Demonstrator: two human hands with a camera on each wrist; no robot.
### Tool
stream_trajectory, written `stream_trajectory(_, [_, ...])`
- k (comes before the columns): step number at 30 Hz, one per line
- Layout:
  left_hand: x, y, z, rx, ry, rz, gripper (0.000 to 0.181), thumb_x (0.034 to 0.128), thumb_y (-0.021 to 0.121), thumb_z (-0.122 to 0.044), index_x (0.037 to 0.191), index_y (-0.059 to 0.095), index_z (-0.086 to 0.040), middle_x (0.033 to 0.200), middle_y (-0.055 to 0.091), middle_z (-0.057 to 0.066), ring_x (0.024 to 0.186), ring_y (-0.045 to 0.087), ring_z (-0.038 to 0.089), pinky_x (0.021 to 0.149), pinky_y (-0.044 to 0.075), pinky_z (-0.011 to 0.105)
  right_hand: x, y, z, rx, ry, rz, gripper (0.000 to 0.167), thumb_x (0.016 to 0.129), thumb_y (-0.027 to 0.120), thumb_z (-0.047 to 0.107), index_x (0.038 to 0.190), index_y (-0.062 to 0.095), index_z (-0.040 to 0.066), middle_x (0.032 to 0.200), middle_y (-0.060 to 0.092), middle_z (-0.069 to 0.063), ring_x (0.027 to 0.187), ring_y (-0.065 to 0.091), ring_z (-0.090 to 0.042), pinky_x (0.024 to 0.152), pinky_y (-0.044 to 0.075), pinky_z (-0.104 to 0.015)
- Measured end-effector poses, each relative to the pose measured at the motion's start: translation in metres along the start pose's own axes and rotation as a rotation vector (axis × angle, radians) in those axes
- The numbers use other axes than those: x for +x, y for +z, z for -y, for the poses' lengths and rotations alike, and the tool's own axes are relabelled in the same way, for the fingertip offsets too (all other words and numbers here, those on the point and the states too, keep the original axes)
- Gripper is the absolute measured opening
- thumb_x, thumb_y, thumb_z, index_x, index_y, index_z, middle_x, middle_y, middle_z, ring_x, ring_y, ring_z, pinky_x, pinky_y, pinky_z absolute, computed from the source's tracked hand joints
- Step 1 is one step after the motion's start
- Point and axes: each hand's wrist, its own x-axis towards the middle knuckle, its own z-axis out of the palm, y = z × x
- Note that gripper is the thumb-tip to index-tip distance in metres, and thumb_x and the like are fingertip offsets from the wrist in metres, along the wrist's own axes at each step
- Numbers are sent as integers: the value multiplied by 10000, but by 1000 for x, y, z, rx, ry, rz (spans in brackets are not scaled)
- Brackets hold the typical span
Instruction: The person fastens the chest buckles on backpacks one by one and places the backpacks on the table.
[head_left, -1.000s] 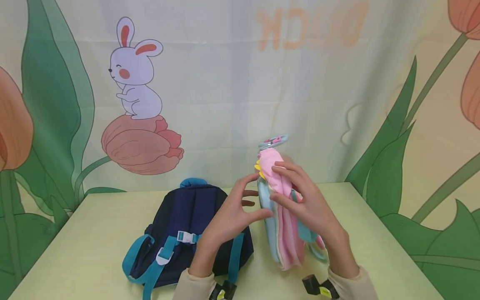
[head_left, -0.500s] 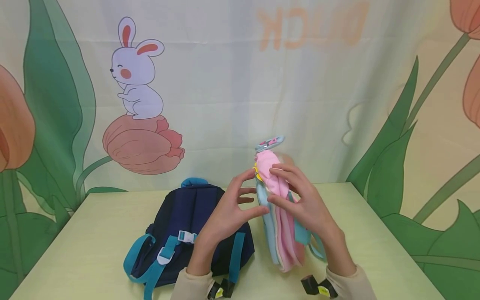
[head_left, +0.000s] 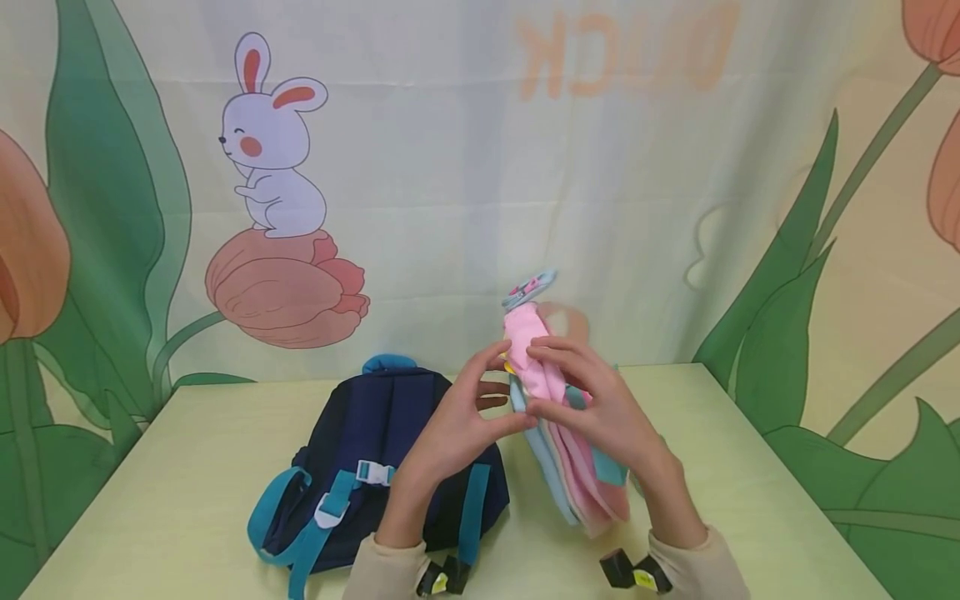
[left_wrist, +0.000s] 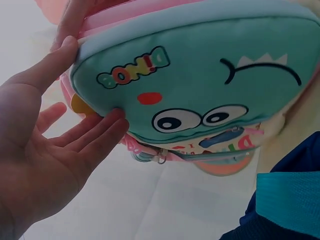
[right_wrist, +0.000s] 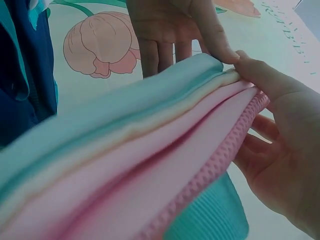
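A small pink and teal children's backpack stands tilted on the table between both hands, its narrow side toward me. In the left wrist view its teal front shows big eyes and the word DINO. My left hand holds the front corner, thumb on the side edge and fingertips on the teal front. From the other side my right hand grips it, thumb on the side and fingers reaching behind the pink mesh back panel. A light blue top loop sticks up.
To the left lies a navy backpack with teal straps and white buckles, straps facing up. A printed curtain with a rabbit and tulips hangs behind the pale table.
The pink and teal backpack's top has tipped a little left and its bottom has swung right. Both hands keep nearly the same hold. The navy backpack has not moved.
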Motion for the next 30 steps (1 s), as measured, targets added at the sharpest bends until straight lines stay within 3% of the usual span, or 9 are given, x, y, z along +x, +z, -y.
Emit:
stream_trajectory(8, [4, -1, 16, -18, -59, 30, 831, 835, 799, -370, 1512, 318, -383, 1360, 429, 10, 1143, 629, 209, 905, 566, 385, 1, 4, -6, 20, -3, 69, 630, 840, 804, 279, 1412, 539, 284, 1494, 443, 42, 1352, 464, -201, 1057, 469, -431])
stream_trajectory(14, [5, -2, 21, -44, -43, 60, 824, 847, 796, -319, 1522, 324, -338, 1376, 444, 31, 1096, 664, 223, 887, 575, 366, 1, 5, -9, 29, -5, 114, 561, 886, 760, 287, 1401, 540, 301, 1461, 474, 97, 1329, 486, -168, 1044, 485, -440])
stream_trajectory(20, [6, -4, 24, 6, -29, 99, 773, 860, 787, -257, 1505, 364, -317, 1375, 483, 34, 1021, 692, 242, 871, 579, 358, 2, 5, -13, 25, -20, 153, 502, 925, 714, 282, 1400, 551, 265, 1473, 471, 71, 1372, 431, -187, 1039, 479, -494])
stream_trajectory(26, [6, -6, 29, 20, -67, 109, 738, 841, 807, -281, 1463, 413, -317, 1292, 532, 42, 1015, 701, 241, 832, 584, 358, 2, 5, -15, 70, 14, 170, 502, 935, 704, 276, 1407, 533, 280, 1450, 477, 85, 1329, 518, -192, 1042, 480, -472])
stream_trajectory(30, [5, -8, 34, 38, -113, 115, 726, 831, 815, -283, 1443, 424, -294, 1254, 554, 69, 1015, 706, 236, 817, 584, 366, 2, 5, -18, 102, 23, 203, 481, 947, 687, 259, 1402, 539, 210, 1419, 517, 43, 1297, 556, -209, 1019, 499, -416])
